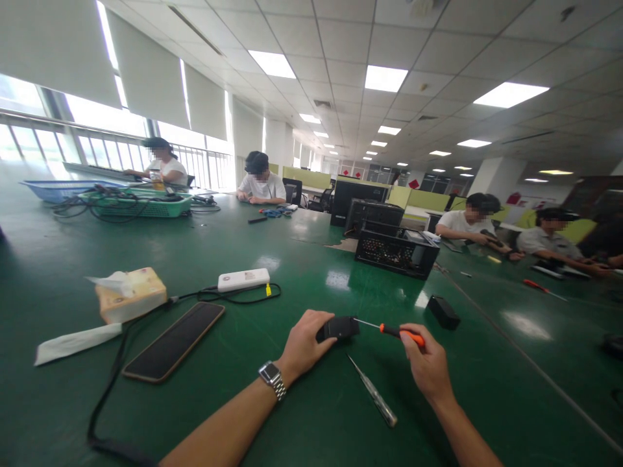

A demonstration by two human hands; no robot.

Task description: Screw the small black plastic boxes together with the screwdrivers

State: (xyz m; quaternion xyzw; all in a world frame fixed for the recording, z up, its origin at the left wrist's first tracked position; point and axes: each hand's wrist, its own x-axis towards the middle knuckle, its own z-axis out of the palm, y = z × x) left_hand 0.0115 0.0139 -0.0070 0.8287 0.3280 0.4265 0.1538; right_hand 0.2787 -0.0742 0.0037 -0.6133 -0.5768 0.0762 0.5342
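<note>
My left hand (304, 342), with a metal watch on its wrist, is closed around a small black plastic part (339, 328) and holds it down on the green table (292, 259). My right hand (424, 363) grips the orange handle of a screwdriver (395, 331); the thin shaft points left and its tip meets the black part. A second tool, a slim silver screwdriver (374, 392), lies loose on the table between my two hands.
A dark phone (174, 340) on a black cable, a white power bank (243, 279), a tissue pack (130, 295) and a folded tissue (75, 342) lie at left. A small black box (442, 311) and an open computer case (396, 250) sit ahead. Several people work at the far sides.
</note>
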